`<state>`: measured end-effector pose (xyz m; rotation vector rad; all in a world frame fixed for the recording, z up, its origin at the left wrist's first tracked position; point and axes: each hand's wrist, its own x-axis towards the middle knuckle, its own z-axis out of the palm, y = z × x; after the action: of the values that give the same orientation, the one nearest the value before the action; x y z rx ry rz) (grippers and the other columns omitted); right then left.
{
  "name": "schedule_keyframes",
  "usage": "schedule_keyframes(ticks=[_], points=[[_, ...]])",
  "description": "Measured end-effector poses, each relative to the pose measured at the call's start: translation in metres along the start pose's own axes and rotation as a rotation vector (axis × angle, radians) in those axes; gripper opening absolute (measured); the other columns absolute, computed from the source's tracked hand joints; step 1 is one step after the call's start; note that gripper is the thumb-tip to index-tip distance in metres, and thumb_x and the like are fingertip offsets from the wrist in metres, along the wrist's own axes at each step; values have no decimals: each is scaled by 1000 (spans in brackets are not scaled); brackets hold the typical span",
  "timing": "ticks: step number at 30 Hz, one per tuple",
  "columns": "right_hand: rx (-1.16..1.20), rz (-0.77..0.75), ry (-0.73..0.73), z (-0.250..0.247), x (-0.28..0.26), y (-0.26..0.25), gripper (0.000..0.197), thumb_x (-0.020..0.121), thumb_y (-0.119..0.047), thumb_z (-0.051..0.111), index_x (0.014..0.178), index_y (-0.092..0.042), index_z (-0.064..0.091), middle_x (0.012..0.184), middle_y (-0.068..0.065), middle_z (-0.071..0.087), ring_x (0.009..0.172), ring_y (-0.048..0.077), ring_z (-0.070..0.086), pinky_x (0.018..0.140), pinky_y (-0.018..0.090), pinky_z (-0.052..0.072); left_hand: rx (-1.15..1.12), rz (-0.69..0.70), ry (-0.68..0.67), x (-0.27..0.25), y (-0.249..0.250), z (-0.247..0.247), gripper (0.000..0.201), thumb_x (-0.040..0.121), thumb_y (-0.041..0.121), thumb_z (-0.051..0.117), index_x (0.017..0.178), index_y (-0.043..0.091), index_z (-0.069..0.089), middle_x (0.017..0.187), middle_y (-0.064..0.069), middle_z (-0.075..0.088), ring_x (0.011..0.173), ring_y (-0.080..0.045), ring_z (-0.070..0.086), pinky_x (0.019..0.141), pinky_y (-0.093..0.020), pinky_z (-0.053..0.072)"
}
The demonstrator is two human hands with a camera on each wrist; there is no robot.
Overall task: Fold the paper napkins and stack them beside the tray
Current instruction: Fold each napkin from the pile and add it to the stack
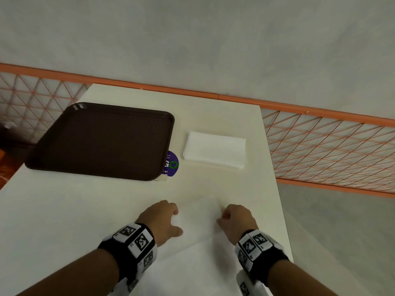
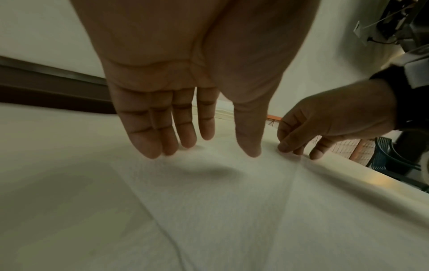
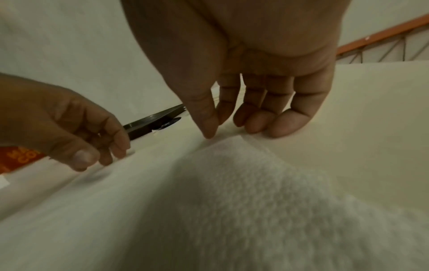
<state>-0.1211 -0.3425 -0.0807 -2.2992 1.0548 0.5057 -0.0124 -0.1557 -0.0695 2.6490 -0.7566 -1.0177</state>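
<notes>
A white unfolded napkin (image 1: 198, 223) lies flat on the table's near side, between my hands. My left hand (image 1: 164, 216) hovers over its left part with fingers (image 2: 157, 139) straight and relaxed, tips just at the paper (image 2: 209, 192). My right hand (image 1: 233, 218) is curled at the napkin's far right edge (image 3: 241, 141); thumb and forefinger tips meet there, and I cannot see whether paper is between them. A stack of folded napkins (image 1: 214, 149) sits to the right of the empty brown tray (image 1: 102, 142).
A purple round sticker (image 1: 172, 164) peeks out from under the tray's right corner. The cream table (image 1: 213, 116) ends close to my right hand, with grey floor beyond. An orange mesh railing (image 1: 320, 150) runs behind and to the right.
</notes>
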Motion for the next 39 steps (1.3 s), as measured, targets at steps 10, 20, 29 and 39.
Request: schedule_keyframes(ticks=[10,20,29,39], points=[[240,49,-124,0,-5,-8,28,74,-19,80,94,-5,66,95,11,67,82,24,61,72,33,51,109,15,36,-2,2,17,63,83,41,68,136,25,40,134,3,40,125,-19,42,101,-35,42],[871,-271,-170,-40,-32,-13,25,79,7,72,68,-11,59,62,4,57,50,11,52,46,18,41,-335,-8,133,2,-25,0,97,70,39,82,148,24,25,149,3,34,135,-16,36,110,-33,35],[709,-415,-61,-69,-40,-12,17,87,3,62,84,-10,72,81,12,73,68,18,65,69,35,54,-431,11,81,4,-21,-11,68,73,27,81,132,17,49,132,4,51,119,-13,52,105,-29,41],[1103,-436,-43,-106,-47,-22,31,82,16,59,67,-10,66,79,7,69,64,19,62,64,30,52,-1281,-50,-70,0,-10,-26,46,75,20,77,116,15,58,114,-8,69,106,-24,67,99,-45,46]])
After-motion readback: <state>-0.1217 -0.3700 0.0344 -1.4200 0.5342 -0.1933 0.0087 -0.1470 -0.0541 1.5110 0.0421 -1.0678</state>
